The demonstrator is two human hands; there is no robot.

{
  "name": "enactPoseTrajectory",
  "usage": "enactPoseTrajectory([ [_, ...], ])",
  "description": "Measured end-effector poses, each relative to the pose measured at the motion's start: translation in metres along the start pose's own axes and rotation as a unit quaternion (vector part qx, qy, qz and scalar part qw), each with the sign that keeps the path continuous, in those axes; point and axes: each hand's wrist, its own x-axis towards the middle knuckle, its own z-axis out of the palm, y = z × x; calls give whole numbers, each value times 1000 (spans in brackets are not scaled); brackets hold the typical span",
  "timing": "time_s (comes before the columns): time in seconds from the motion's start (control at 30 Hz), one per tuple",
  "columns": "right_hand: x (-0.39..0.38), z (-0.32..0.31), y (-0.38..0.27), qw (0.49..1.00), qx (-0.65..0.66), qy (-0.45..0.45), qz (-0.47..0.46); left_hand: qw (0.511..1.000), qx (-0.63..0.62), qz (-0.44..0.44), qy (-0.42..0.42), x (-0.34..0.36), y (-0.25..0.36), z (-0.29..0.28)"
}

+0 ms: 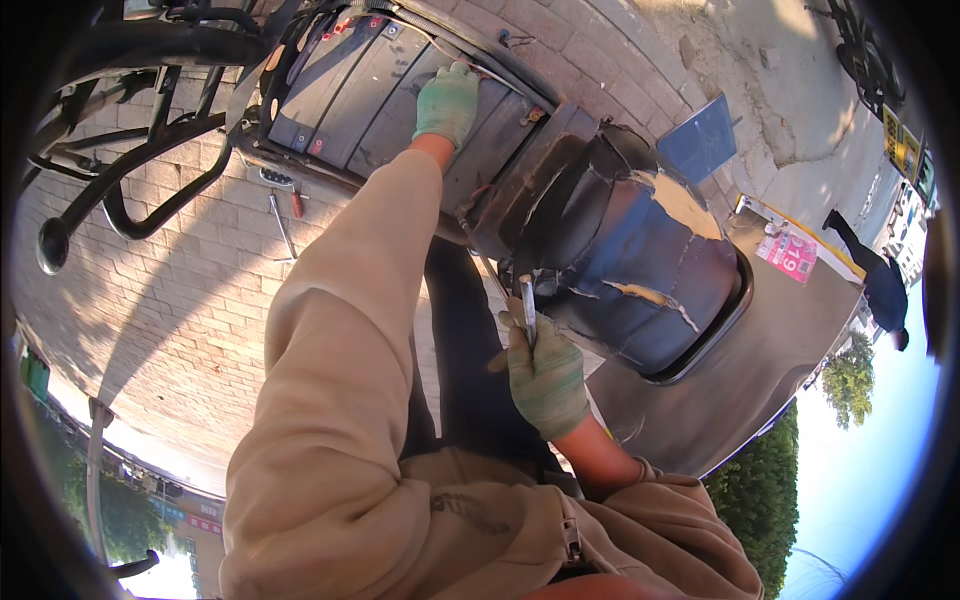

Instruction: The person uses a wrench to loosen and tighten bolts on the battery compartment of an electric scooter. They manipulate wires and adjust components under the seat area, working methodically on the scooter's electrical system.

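Observation:
My left hand, in a pale green work glove, reaches over a row of dark grey battery blocks in an open vehicle compartment. Its fingers curl at the far side of the blocks, close to a thin cable; the glove hides what they grip. Closed round a shiny metal rod-shaped tool, my right hand is held in front of my body, gloved too. The tool points up and away, and its exact kind is hard to tell. Just beyond it sits a torn black seat with yellow foam showing.
Black tubular framework stands at the left. On the brick paving lie a metal wrench-like tool, a red-handled tool and a small dark holder. A blue panel lies beyond the seat. Another person is far right.

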Motion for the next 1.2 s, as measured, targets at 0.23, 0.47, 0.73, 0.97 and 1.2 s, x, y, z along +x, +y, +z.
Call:
enactPoseTrajectory([
  [0.23,2,4,16,1000,3,9,-20,995,-79,-53,4,-1,9,-1],
  [0.47,4,10,26,999,35,6,-12,997,-48,-62,-13,5,10,-2],
  [0.73,7,14,26,997,72,22,-6,996,-47,-81,6,14,12,2],
  [0.97,12,17,21,998,62,15,16,990,-27,-24,-137,29,3,-4],
  [1.2,16,20,21,996,86,16,-5,973,-14,35,-226,17,12,-17],
])
